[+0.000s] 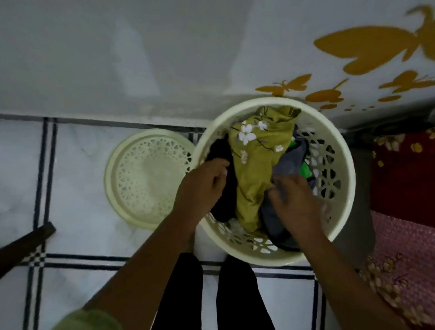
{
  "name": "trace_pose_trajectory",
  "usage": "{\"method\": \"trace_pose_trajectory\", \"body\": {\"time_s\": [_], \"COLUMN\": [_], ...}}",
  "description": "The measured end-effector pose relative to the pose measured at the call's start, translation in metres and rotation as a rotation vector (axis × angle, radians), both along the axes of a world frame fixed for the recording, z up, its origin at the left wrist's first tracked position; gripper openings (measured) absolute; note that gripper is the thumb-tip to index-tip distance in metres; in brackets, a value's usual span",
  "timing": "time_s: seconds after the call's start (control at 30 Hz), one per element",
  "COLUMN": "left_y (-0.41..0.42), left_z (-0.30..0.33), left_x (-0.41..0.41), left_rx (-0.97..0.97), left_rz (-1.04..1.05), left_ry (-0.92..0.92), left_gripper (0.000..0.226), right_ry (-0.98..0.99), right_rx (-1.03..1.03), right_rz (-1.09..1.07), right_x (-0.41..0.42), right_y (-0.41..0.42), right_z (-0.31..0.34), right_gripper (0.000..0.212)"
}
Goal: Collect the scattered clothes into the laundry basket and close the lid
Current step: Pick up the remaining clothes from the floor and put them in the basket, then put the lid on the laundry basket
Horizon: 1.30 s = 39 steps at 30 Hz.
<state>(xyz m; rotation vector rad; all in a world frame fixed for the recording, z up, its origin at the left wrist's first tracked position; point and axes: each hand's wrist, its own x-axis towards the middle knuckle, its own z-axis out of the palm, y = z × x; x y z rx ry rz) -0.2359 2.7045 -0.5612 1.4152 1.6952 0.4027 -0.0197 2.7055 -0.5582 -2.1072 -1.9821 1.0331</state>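
Observation:
A round cream laundry basket (341, 160) with cut-out walls stands on the tiled floor against the wall. Inside lie an olive-green floral cloth (257, 161), a black garment (224, 185), a grey garment (289, 163) and a bit of bright green fabric (304, 169). My left hand (202, 186) is inside the basket's left side, fingers curled on the black garment. My right hand (296, 203) presses down on the grey garment at the near right; it is blurred. The matching cream lid (144, 178) lies flat on the floor just left of the basket.
A white wall with yellow butterfly stickers (373, 45) rises behind the basket. A bed with red floral (415, 175) and pink (416, 261) covers borders the right. A dark wooden piece (17, 251) juts in at the left. My legs (209, 303) stand before the basket.

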Motion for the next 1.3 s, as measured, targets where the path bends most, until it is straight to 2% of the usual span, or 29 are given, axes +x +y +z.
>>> {"method": "trace_pose_trajectory", "body": {"time_s": [0.07, 0.13, 0.23, 0.3, 0.33, 0.4, 0.47, 0.57, 0.63, 0.73, 0.83, 0.9, 0.93, 1.03, 1.13, 1.17, 1.2, 1.27, 1.3], "left_y": [-0.034, -0.077, -0.148, -0.189, -0.207, -0.226, -0.245, -0.257, -0.260, -0.273, -0.286, -0.287, -0.289, -0.283, -0.268, -0.254, -0.245, -0.218, -0.202], "left_z": [0.017, 0.012, -0.033, -0.075, -0.097, -0.138, -0.187, -0.249, -0.273, -0.283, -0.260, -0.229, -0.213, -0.159, -0.111, -0.089, -0.073, -0.045, -0.030], "left_x": [-0.027, -0.060, -0.103, -0.123, -0.131, -0.142, -0.155, -0.168, -0.172, -0.180, -0.181, -0.180, -0.181, -0.180, -0.185, -0.186, -0.191, -0.202, -0.202], "left_rx": [0.086, 0.007, -0.221, -0.376, -0.444, -0.516, -0.563, -0.557, -0.526, -0.471, -0.559, -0.597, -0.608, -0.659, -0.693, -0.706, -0.703, -0.705, -0.701], "left_rz": [0.226, 0.394, 0.471, 0.527, 0.566, 0.652, 0.796, 0.951, 0.935, 0.930, 0.959, 0.906, 0.897, 0.951, 1.201, 1.260, 1.310, 1.389, 1.417], "left_ry": [-0.021, 0.029, 0.205, 0.219, 0.206, 0.167, 0.103, -0.004, 0.019, 0.051, 0.037, 0.065, 0.054, -0.088, -0.305, -0.341, -0.361, -0.276, -0.265], "left_gripper": [0.026, 0.019, 0.014, 0.013, 0.012, 0.012, 0.014, 0.019, 0.017, 0.015, 0.016, 0.018, 0.019, 0.027, 0.023, 0.033, 0.057, 0.120, 0.130], "right_ry": [0.125, 0.229, 0.235, 0.221, 0.189, 0.049, -0.150, -0.486, -0.536, -0.437, -0.212, -0.054, 0.030, 0.258, 0.434, 0.513, 0.563, 0.627, 0.661], "right_rx": [0.054, 0.001, -0.214, -0.332, -0.368, -0.376, -0.218, -0.050, 0.005, -0.016, 0.071, 0.136, 0.130, -0.089, -0.128, -0.139, -0.133, -0.145, -0.180], "right_rz": [-0.068, -0.031, 0.272, 0.472, 0.565, 0.749, 0.906, 1.049, 1.155, 1.245, 1.131, 0.974, 0.868, 0.475, 0.035, -0.119, -0.223, -0.402, -0.488], "right_x": [-0.038, -0.088, -0.160, -0.195, -0.210, -0.224, -0.234, -0.244, -0.237, -0.237, -0.252, -0.266, -0.273, -0.284, -0.276, -0.259, -0.239, -0.194, -0.168], "right_y": [-0.023, -0.049, -0.092, -0.114, -0.122, -0.128, -0.136, -0.140, -0.142, -0.138, -0.145, -0.147, -0.145, -0.121, -0.086, -0.072, -0.061, -0.048, -0.044], "right_z": [0.033, 0.047, 0.019, -0.029, -0.060, -0.128, -0.206, -0.297, -0.335, -0.342, -0.300, -0.251, -0.222, -0.126, -0.038, -0.006, 0.021, 0.061, 0.073], "right_gripper": [0.036, 0.039, 0.040, 0.051, 0.051, 0.034, 0.017, 0.011, 0.021, 0.036, 0.032, 0.015, 0.009, 0.030, 0.027, 0.024, 0.022, 0.020, 0.020]}}
